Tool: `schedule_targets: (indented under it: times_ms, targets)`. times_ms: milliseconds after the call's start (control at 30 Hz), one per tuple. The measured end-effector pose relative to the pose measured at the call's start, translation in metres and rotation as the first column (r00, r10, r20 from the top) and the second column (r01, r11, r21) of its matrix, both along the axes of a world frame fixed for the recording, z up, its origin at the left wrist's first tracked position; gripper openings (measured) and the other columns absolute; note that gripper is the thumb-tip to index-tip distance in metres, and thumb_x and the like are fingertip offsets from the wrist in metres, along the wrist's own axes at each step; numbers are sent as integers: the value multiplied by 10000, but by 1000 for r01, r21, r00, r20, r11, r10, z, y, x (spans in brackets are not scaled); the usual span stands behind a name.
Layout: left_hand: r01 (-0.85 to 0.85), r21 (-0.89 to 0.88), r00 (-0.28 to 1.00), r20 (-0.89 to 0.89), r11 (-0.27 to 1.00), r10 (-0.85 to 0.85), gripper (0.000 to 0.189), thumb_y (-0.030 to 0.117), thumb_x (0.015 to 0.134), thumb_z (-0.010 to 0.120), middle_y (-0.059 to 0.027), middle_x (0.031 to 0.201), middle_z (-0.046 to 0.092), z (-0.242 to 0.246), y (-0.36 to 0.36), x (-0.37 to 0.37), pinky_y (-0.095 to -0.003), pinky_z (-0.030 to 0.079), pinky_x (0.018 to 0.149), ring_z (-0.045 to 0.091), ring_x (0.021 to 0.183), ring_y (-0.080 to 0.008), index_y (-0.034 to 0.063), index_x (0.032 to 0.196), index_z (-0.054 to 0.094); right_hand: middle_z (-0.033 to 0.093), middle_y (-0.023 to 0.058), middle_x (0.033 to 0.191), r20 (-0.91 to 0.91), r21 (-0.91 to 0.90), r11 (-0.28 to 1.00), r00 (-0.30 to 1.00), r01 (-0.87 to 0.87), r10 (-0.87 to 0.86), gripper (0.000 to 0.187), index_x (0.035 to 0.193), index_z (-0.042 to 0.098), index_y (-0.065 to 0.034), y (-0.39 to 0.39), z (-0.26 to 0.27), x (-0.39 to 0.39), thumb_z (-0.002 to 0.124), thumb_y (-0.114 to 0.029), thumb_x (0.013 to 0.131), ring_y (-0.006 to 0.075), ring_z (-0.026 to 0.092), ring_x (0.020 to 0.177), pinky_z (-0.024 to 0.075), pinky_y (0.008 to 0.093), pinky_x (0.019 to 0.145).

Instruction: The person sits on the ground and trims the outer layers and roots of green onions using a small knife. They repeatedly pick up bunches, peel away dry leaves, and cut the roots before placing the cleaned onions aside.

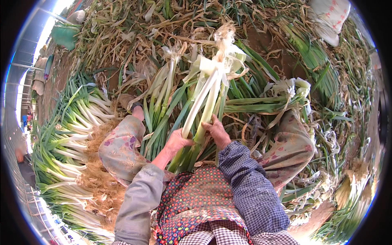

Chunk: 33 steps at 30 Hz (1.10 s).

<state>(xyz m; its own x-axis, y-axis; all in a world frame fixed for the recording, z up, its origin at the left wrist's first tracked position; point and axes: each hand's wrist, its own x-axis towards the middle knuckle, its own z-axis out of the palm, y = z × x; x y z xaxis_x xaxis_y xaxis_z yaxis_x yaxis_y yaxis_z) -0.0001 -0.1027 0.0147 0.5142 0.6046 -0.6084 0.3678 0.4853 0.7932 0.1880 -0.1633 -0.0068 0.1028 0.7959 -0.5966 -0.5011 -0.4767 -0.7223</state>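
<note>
My left hand (177, 142) is wrapped around the stem of a white Welsh onion stalk (199, 105), its green leaves running back towards my lap. Close beside it, my right hand (218, 132) grips a second, paler green stalk (209, 113) between thumb and fingers. Both stalks point away from me. Their roots (225, 33) are at the far end, where loose peeled skin (208, 65) hangs around them. Between my bent legs, more unpeeled onions (159, 101) lie under and left of the held pair.
On my left is a long row of cleaned white onions (73, 144), roots towards me. Dry leaves and husks (137, 27) cover the ground ahead. More green onions (318, 61) lie at the far right, near a white sack (330, 18). A bundle (352, 190) lies at the lower right.
</note>
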Motion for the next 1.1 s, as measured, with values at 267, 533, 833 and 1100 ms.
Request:
schedule_targets:
  times_ms: [267,533,833,1100]
  targets:
    - [-77,-87,996,39,993,81,153,-12,683,705,12,748,625,-6,1,-3,-231,451,639,564,658,-81,35,819,653,552,184,1211,-125,54,998,992,14,-7,858,1443,167,-20,0,8,-4,691,-348,847,291,566,1080,482,411,903]
    - [-157,106,987,47,982,153,136,13,670,684,29,688,580,-6,14,7,-220,449,560,525,582,-66,25,788,617,532,81,1223,-206,113,984,965,-139,160,756,1411,279,-44,-31,1,-52,687,6,777,181,530,1111,425,313,964]
    - [-64,671,854,-346,739,388,125,91,734,674,-60,693,630,-16,102,-34,-308,473,548,555,581,-135,3,803,618,542,151,1216,27,7,966,966,-258,257,859,1425,262,-12,-47,-28,-46,682,-32,676,257,538,1106,420,328,972]
    - [139,819,576,-524,557,627,235,166,687,673,-183,739,653,-30,183,-81,-397,514,676,661,689,-294,-8,831,607,562,169,1188,59,-73,963,962,-261,265,846,1419,266,-2,-47,-12,-39,699,-21,693,264,566,1074,451,330,936]
